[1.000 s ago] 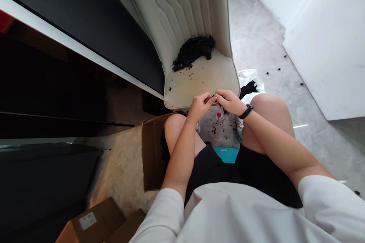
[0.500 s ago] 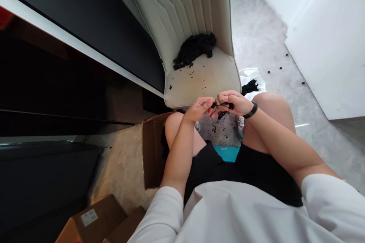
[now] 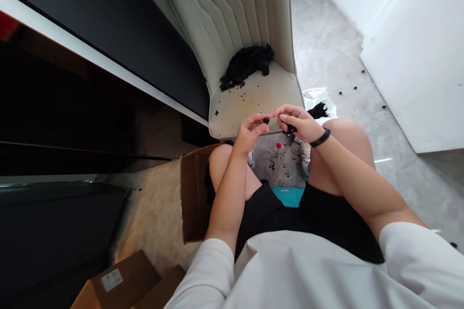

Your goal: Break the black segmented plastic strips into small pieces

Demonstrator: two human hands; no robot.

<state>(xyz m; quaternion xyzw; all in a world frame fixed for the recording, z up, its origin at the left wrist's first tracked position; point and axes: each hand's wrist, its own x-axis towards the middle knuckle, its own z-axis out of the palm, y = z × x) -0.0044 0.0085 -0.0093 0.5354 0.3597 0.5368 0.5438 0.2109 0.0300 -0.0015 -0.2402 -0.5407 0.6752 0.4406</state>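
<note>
Between the thumb and fingers of my left hand is a small round black piece. My right hand is close beside it, its fingers curled around a small black object that is mostly hidden in the grip, so its kind is unclear. The fingertips of both hands nearly meet in front of the chair seat. A heap of crumpled black material lies at the back of that seat, with small black scraps scattered in front of it.
Right of the chair, a white plastic bag holds black pieces. On the floor are a red-capped bottle, black trimmings and several small black pieces. An open cardboard box stands by my left knee; a blue surface shows between my thighs.
My hands have drawn slightly apart and up. The round black piece now shows clearly in my left fingers, and the red-capped bottle below is uncovered.
</note>
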